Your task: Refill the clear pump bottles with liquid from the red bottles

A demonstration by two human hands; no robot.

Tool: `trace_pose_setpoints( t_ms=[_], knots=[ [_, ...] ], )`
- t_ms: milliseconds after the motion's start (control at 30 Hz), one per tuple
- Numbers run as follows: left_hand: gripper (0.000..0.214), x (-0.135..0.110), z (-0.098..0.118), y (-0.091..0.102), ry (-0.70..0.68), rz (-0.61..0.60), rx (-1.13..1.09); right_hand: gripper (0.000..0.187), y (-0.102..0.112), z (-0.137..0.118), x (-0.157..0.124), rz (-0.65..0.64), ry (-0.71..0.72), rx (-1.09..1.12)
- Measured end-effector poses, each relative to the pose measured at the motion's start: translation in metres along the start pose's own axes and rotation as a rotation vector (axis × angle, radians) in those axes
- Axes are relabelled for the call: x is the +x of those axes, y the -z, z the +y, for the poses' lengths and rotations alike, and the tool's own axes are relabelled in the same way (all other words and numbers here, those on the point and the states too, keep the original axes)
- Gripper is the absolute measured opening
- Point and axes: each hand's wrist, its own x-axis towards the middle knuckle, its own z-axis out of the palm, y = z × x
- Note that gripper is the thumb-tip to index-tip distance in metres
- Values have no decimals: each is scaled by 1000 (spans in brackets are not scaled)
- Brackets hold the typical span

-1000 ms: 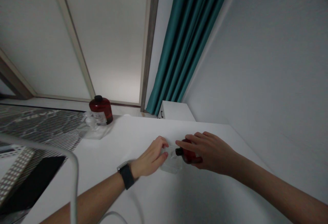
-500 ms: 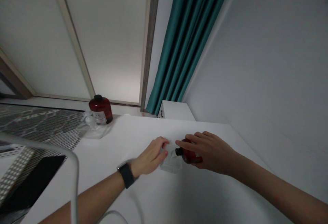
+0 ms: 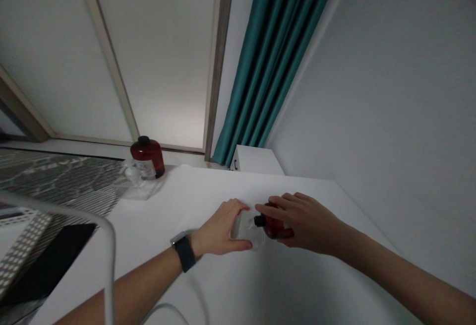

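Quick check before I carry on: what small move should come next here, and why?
Probably ease the dark red bottle in the right hand slightly toward the clear plastic box. Its black cap already sits at the box's edge, and the left hand is gripping the box, seemingly keeping it steady.

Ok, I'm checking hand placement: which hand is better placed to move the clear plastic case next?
Probably the left hand: its fingers wrap the clear plastic case, while the right hand is occupied with the dark red bottle.
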Motion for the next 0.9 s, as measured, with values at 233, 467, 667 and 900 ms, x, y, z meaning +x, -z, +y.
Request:
trace_pose_setpoints(
  t_ms=[233,467,667,900],
  knots=[
    [68,1,0,-2,23,10,20,72,-2,-1,0,-17,-28,32],
    [67,0,0,-2,19,8,10,74,-4,0,-2,-10,-43,87],
    [76,1,-5,-5,23,13,2,74,-9,0,-5,-8,-66,180],
    [74,2,-6,-5,45,-1,41,81,-32,-6,-15,135,-188,416]
  ],
)
